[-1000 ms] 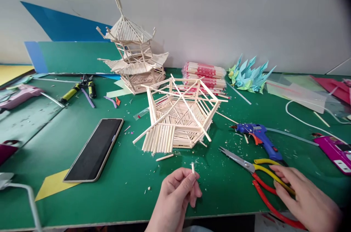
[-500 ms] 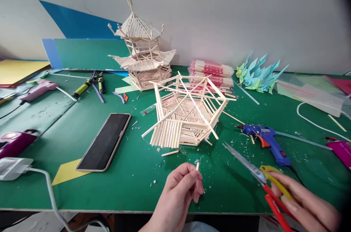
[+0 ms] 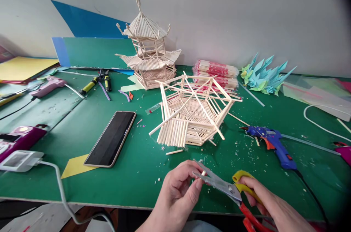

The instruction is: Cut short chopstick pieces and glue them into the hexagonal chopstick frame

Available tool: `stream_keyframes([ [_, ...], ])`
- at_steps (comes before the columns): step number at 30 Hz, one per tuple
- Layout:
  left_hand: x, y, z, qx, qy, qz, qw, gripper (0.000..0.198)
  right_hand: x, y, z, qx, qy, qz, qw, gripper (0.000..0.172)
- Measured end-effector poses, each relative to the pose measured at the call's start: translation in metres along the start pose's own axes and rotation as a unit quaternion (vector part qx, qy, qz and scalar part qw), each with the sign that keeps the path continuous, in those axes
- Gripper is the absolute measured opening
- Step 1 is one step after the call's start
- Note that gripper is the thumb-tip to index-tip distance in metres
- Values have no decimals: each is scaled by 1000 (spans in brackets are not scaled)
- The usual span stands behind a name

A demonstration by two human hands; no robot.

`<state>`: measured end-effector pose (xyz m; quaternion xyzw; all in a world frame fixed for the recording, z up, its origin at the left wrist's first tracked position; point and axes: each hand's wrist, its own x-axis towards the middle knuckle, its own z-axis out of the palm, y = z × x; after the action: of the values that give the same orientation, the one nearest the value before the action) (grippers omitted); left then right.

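Between thumb and fingers, my left hand pinches a short wooden stick, whose pale end pokes up. My right hand grips a pair of scissors by its yellow and red handles. The scissor blades are parted, with the stick's tip between them, close to my left fingertips. Behind my hands stands a half-built frame of wooden sticks, many-sided, with crossed sticks on top and a slatted panel in front. One loose cut stick lies just before it.
A finished stick pagoda stands at the back, beside wrapped stick bundles and a blue paper-leaf cluster. On the right lies a blue glue gun with its cord. A phone, pliers and a white charger are left.
My right hand has brought the scissors leftward to the stick in my left hand, and the blades are now around its tip. The whole view has shifted slightly.
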<state>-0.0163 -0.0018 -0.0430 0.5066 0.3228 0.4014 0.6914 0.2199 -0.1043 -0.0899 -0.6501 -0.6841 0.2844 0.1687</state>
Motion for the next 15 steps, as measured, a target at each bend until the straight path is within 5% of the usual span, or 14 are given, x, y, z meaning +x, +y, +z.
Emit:
stream_keyframes([
  [5, 2, -1, -3, 44, -25, 12, 999, 13, 4, 1, 0, -4, 6, -55, 998, 74],
  [15, 3, 1, -7, 103, -37, 35, 993, 12, 2, -14, -2, 0, -5, 21, 1000, 68],
])
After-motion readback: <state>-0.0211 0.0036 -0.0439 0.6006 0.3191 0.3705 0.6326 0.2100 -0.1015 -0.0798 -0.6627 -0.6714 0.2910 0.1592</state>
